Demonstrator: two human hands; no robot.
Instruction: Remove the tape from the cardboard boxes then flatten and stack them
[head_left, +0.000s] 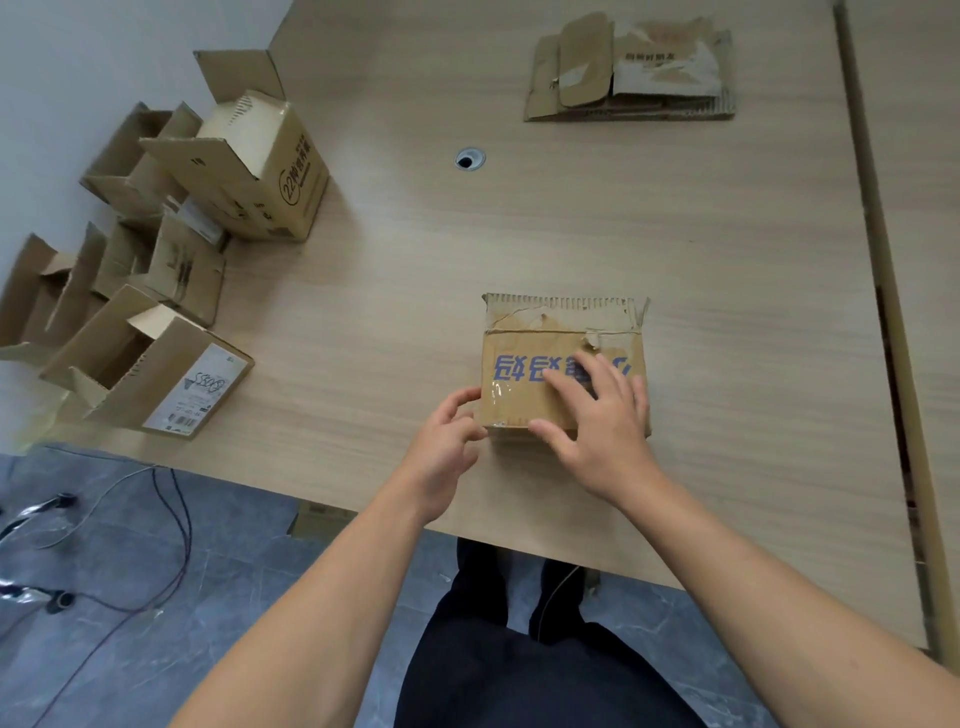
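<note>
Near the front edge of the table (675, 234), a small cardboard box (519, 345) sits closed, with blue print on its lid. Its far edge is torn to bare corrugation, and glossy clear tape (496, 392) clings to the near-left corner.

The right hand (597, 421) lies flat on the lid, fingers (566, 384) spread wide and thumb at the near edge. The left hand (447, 441) curls its fingers narrowly against the box's left wall and grips it.

A flattened stack (631, 73) of ragged brown and white card lies well apart at the far right. Open boxes (270, 171) with raised flaps crowd the table's left side, including a labelled box (171, 374) lying on its side. A round cable hole (470, 158) sits between these and the stack. Nothing stands between the hands and the small box. Loose cables (176, 519) trail over the grey floor (130, 623).
</note>
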